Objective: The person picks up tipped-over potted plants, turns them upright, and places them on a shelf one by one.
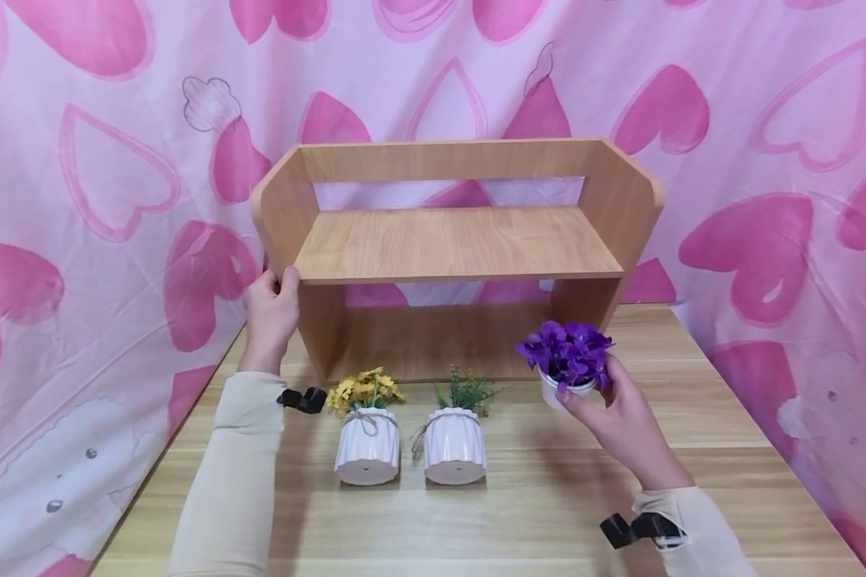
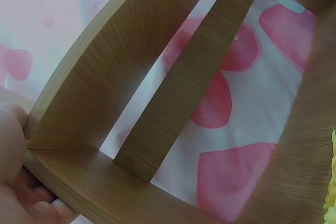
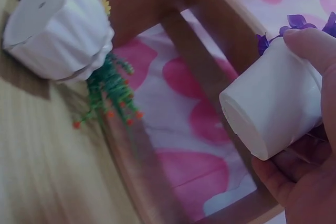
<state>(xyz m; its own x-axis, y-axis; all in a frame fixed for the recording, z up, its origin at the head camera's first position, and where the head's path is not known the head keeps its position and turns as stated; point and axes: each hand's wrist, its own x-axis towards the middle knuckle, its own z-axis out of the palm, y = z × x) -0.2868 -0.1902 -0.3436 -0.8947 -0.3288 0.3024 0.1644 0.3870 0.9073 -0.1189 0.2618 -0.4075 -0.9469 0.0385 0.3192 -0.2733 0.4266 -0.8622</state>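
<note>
R hand (image 1: 624, 421) holds the purple-flower pot (image 1: 567, 365) off the tabletop (image 1: 693, 417), fingers (image 3: 310, 45) and thumb wrapped round its white body; it hangs over the tabletop's right half toward the far edge, just in front of the wooden shelf unit (image 1: 455, 244), by its right leg and below the shelf board. L hand (image 1: 270, 312) grips the unit's left side panel at the board's front corner, thumb on the front edge, fingers curled behind, steadying it. To do this step well, I'd say: keep the pot upright w/ the grip low on the body so the blooms aren't crushed; lift clear of the board's front edge before going in, since the pot sits lower than the board now; set it down flat, well back from the lip, and leave room for others. Keep the L hand braced so the unit doesn't rock or slide toward the far edge. Watch the wrist on the way past the two pots standing near the tabletop's middle: the yellow-flower pot (image 1: 366, 437) and, just beside it, the green-sprig pot (image 1: 455, 437), each ribbed white w/ a twine bow. Backdrop is a pink heart-print curtain (image 1: 115, 160). Writing/brands: none readable on pots, unit or cloth; the right wrist view shows the held pot's base as plain white, no label.
</note>
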